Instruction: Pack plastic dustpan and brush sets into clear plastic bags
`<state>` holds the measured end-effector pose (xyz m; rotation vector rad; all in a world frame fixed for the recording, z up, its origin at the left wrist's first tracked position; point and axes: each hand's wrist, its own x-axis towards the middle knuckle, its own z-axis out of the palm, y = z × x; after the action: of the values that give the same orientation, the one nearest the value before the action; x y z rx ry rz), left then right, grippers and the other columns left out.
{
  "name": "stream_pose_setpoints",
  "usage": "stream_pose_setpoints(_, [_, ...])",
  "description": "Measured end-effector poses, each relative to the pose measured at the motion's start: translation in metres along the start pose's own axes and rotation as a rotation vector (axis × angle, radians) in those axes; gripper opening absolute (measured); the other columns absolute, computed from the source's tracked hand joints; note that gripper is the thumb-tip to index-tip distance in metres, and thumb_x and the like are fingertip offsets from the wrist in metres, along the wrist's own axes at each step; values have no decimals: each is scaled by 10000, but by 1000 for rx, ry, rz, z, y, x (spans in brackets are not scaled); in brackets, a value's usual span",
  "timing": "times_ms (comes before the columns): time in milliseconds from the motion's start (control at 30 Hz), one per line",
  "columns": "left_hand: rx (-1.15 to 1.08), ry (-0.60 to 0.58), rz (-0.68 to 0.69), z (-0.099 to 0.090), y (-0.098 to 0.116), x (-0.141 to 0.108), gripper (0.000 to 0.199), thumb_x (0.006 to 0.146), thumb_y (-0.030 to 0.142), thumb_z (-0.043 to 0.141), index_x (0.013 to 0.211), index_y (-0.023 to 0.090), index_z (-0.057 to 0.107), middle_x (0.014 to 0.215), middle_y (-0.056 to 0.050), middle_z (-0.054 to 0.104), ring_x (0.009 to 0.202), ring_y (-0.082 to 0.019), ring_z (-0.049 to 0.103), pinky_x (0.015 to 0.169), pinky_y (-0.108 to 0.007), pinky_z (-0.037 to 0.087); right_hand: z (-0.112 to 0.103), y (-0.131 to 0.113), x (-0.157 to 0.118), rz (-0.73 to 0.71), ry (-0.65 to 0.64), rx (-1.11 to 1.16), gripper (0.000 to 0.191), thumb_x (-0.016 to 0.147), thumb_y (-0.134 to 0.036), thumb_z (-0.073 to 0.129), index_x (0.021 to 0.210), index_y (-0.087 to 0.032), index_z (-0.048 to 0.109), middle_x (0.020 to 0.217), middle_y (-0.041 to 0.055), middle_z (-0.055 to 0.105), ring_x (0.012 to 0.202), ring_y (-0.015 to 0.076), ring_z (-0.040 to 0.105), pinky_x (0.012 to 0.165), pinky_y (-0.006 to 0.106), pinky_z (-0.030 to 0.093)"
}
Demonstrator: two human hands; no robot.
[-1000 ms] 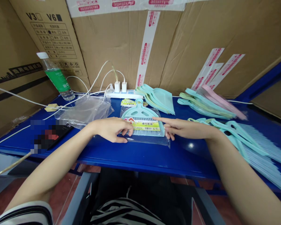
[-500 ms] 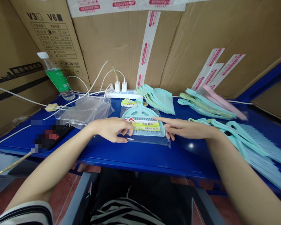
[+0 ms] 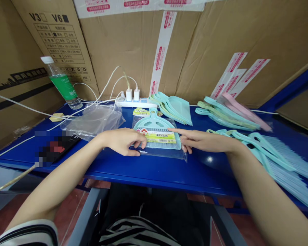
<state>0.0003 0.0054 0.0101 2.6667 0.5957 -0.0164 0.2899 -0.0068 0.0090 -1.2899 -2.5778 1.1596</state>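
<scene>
A light-blue dustpan and brush set (image 3: 154,122) lies flat in a clear plastic bag in the middle of the blue table, with a yellow-green label (image 3: 160,137) across it. My left hand (image 3: 123,140) rests at the set's left side, fingers loosely curled and apart, the fingertips by the label's left end. On the other side, my right hand (image 3: 195,139) touches the set's right edge with its index finger stretched out and the other fingers bent at the bag's edge. Neither hand holds anything.
Stacked dustpans (image 3: 178,106) stand behind the set. Several brushes (image 3: 272,150) and more handled pieces (image 3: 226,114) lie at the right. Clear bags (image 3: 94,119), a bottle (image 3: 64,87), a phone (image 3: 59,148), a power strip (image 3: 143,102) and white cables occupy the left and back.
</scene>
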Motion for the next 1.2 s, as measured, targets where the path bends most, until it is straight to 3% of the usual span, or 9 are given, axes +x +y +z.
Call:
stream_pose_setpoints(233, [-2,-1,-3,0,0,0,106,792,201,634,888,170,600,727,25,578,567,-90,486,581,-223,354,-1,0,-1,2,4,2,728,889,-356,362,1570,-178,178,733,41,669,663,201,618,694,358,512])
stream_pose_setpoints(467, [2,-8,-13,-1,1,0,118,793,199,633,902,169,602,735,25,586,570,-89,488,590,-225,354,0,-2,1,51,7,10,755,899,-423,349,1564,-114,174,758,64,673,684,217,627,704,385,518])
stream_pose_setpoints(800, [7,2,-8,-1,1,0,110,791,207,635,892,176,602,729,26,597,575,-95,492,598,-230,357,0,4,1,-70,10,-15,696,907,-336,362,1568,-190,197,727,28,674,627,174,618,648,319,509])
stream_pose_setpoints(967, [0,2,-7,0,0,0,116,792,206,631,900,170,606,727,25,589,570,-93,490,592,-231,355,0,2,1,-9,-7,0,755,870,-332,379,1570,-145,167,750,39,671,649,191,619,674,346,515])
stream_pose_setpoints(1200, [3,5,-9,1,0,0,116,789,206,637,896,174,604,734,26,592,575,-93,490,591,-229,354,-1,1,1,7,-14,-4,750,876,-361,368,1572,-168,164,769,46,676,676,205,627,695,367,513])
